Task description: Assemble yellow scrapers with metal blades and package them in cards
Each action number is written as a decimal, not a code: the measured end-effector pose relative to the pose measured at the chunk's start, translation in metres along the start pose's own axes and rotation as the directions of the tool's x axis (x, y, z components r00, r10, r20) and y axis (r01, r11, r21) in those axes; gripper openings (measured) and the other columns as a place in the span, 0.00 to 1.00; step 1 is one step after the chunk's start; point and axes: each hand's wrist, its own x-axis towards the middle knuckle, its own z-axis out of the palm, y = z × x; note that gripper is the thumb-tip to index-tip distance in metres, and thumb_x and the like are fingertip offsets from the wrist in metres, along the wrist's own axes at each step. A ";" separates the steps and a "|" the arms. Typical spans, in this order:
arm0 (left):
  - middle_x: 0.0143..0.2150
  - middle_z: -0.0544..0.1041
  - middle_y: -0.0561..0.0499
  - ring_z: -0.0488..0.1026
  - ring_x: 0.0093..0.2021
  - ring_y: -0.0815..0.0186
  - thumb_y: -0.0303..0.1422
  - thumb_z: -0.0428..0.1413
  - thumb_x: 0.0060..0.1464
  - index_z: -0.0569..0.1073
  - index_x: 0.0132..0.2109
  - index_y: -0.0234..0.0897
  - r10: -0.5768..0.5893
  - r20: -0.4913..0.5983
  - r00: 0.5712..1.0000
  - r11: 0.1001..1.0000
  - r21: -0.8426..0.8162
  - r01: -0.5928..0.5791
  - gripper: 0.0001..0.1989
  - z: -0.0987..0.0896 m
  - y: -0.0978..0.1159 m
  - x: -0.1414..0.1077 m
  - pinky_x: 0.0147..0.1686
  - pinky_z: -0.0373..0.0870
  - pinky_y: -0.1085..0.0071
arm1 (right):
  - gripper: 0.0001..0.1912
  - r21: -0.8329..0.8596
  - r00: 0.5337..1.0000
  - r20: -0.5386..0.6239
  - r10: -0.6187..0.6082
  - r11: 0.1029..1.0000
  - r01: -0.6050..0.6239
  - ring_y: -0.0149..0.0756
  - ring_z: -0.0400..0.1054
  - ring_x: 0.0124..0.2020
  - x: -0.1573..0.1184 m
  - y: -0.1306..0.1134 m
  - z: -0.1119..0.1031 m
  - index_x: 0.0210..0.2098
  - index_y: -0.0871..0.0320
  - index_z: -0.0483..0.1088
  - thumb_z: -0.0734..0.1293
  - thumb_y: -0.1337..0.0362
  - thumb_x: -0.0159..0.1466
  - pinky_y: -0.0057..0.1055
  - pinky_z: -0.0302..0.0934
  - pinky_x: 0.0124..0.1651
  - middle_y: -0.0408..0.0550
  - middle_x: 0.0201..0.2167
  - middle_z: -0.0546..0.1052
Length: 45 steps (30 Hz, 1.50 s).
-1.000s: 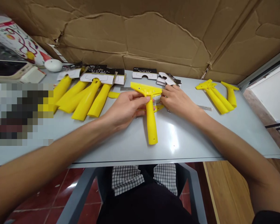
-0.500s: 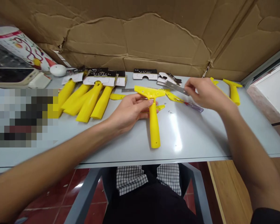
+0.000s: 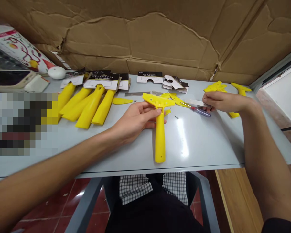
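My left hand (image 3: 140,119) is closed round the neck of a yellow plastic scraper handle (image 3: 160,139), its wide head upward and its grip pointing at me. In my right hand (image 3: 218,101) a thin metal blade (image 3: 195,102) is pinched by one end, its free end pointing left. Just below the blade lies a screwdriver (image 3: 201,112) with a purple, see-through handle. Loose yellow plastic pieces (image 3: 176,98) lie behind the held handle, partly hidden by it. Small metal nuts (image 3: 176,116) rest on the table to the right of the scraper handle.
Several yellow scrapers (image 3: 89,108) with black-and-white card sleeves (image 3: 102,83) lie at left. Another blade (image 3: 135,94) and a yellow piece (image 3: 122,101) are at centre. More yellow parts (image 3: 241,88) lie at right. Cardboard (image 3: 135,38) stands behind the table.
My right hand has moved right and slightly down with the blade, which now lies lower, near the screwdriver. My left hand has brought the scraper handle slightly nearer to me.
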 end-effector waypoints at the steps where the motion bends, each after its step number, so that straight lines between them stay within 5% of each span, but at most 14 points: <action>1: 0.49 0.86 0.40 0.86 0.43 0.57 0.30 0.69 0.62 0.82 0.46 0.32 -0.003 -0.003 1.000 1.000 0.000 0.003 0.08 0.000 0.000 0.000 0.44 0.85 0.61 | 0.10 0.037 0.997 0.071 -0.007 0.999 0.004 0.42 0.77 0.36 0.002 -0.004 0.003 0.32 0.51 0.74 0.68 0.61 0.71 0.39 0.68 0.42 0.45 0.33 0.83; 5: 0.48 0.86 0.41 0.86 0.42 0.57 0.31 0.69 0.62 0.82 0.47 0.33 -0.004 0.021 1.000 1.000 0.005 0.004 0.09 -0.002 -0.005 0.003 0.43 0.84 0.61 | 0.12 0.277 0.993 0.114 -0.023 0.961 -0.009 0.43 0.77 0.42 0.007 -0.022 0.015 0.34 0.51 0.69 0.65 0.58 0.76 0.41 0.68 0.49 0.48 0.38 0.84; 12: 0.47 0.85 0.42 0.83 0.43 0.57 0.38 0.73 0.57 0.83 0.47 0.35 0.019 0.051 0.999 0.999 0.038 -0.021 0.15 -0.005 -0.012 0.006 0.44 0.82 0.61 | 0.17 0.579 0.981 -0.042 -0.189 0.796 0.178 0.41 0.79 0.38 0.012 -0.060 0.050 0.37 0.52 0.67 0.65 0.48 0.78 0.38 0.70 0.44 0.48 0.33 0.82; 21: 0.50 0.86 0.41 0.83 0.44 0.56 0.37 0.75 0.53 0.82 0.49 0.34 0.016 0.072 0.997 0.998 0.055 -0.020 0.20 0.000 -0.007 0.001 0.48 0.81 0.57 | 0.18 0.486 0.933 -0.234 -0.274 0.798 0.356 0.37 0.68 0.29 0.012 -0.084 0.067 0.36 0.53 0.68 0.68 0.47 0.74 0.35 0.63 0.31 0.43 0.29 0.68; 45: 0.51 0.86 0.40 0.86 0.42 0.56 0.40 0.74 0.57 0.83 0.51 0.34 0.049 0.163 0.985 0.998 0.023 -0.053 0.19 0.004 -0.008 -0.006 0.49 0.84 0.54 | 0.10 0.507 0.902 -0.397 -0.166 0.780 0.367 0.36 0.69 0.34 0.001 -0.121 0.081 0.34 0.55 0.73 0.68 0.58 0.71 0.35 0.64 0.37 0.46 0.32 0.77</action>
